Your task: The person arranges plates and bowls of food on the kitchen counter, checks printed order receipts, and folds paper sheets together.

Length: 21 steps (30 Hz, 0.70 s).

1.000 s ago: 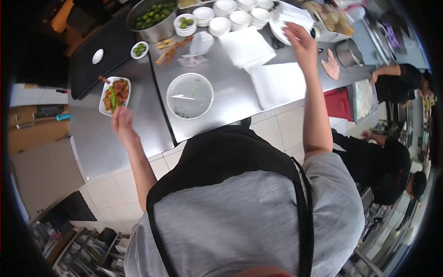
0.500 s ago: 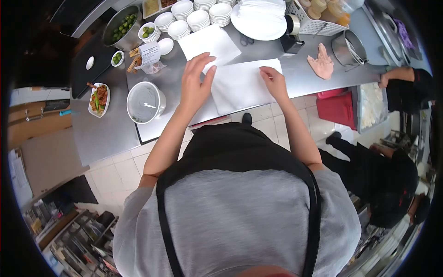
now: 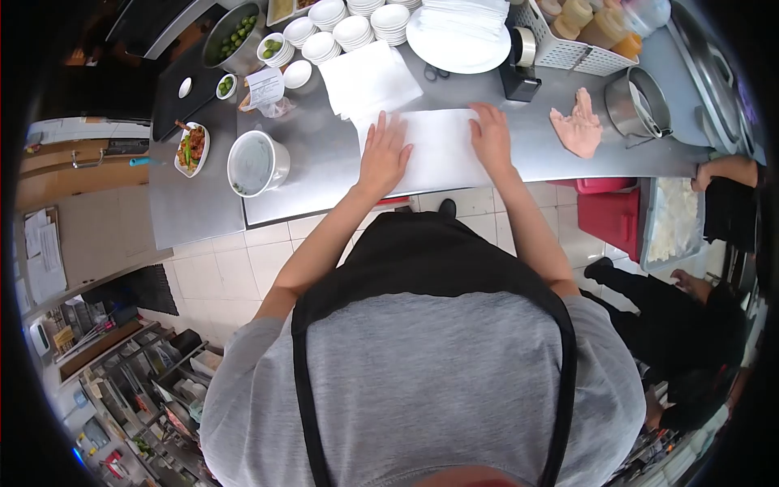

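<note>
A white sheet, paper or thin cloth (image 3: 438, 150), lies on the steel counter at its front edge. My left hand (image 3: 385, 160) rests on the sheet's left side, fingers stretched out and slightly blurred. On the right side my right hand (image 3: 492, 144) touches the sheet with its fingers extended and a little bent. Neither hand grips anything that I can see. Just beyond my left hand is a pile of similar white sheets (image 3: 369, 77), its edges uneven.
A white tub (image 3: 258, 165) and a dish of food (image 3: 192, 151) stand left. Stacked white bowls (image 3: 354, 32), a large plate (image 3: 458, 57) and scissors (image 3: 436, 74) lie behind. Right are a crumpled pink cloth (image 3: 578, 124), a metal pot (image 3: 638, 105) and a person in black (image 3: 677, 325).
My left hand has come down from above the sheet's left corner and lies flatter on it. My right hand has opened from a bent, pinched pose. The whole view has shifted slightly.
</note>
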Tool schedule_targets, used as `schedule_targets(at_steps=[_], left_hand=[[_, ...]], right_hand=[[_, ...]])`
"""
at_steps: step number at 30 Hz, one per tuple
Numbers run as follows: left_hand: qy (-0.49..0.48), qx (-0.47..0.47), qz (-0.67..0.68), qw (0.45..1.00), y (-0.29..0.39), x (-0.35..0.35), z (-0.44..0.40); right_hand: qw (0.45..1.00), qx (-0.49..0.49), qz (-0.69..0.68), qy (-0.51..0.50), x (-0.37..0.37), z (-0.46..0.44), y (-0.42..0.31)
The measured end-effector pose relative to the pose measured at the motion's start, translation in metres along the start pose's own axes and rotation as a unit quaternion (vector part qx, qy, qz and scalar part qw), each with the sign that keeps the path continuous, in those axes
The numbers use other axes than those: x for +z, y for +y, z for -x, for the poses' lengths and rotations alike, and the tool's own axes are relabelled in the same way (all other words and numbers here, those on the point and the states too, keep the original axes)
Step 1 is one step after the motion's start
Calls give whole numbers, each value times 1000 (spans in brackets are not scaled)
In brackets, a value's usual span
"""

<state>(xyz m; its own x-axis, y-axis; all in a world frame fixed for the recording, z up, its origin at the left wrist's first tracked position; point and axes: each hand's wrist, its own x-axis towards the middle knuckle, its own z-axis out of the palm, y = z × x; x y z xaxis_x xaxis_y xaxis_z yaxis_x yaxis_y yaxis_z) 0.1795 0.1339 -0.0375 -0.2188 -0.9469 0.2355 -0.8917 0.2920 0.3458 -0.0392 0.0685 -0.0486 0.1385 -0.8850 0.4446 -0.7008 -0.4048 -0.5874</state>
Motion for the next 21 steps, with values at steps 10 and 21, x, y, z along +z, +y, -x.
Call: schedule_targets(at_steps=[10,21], left_hand=[[3,90,37,995,-13,14,-42],[-11,70,-3,997,-10,21,-39]], right_hand=[[996,73,-12,-50,-8,-15,43],[995,45,-5,-89,-12,-24,53]])
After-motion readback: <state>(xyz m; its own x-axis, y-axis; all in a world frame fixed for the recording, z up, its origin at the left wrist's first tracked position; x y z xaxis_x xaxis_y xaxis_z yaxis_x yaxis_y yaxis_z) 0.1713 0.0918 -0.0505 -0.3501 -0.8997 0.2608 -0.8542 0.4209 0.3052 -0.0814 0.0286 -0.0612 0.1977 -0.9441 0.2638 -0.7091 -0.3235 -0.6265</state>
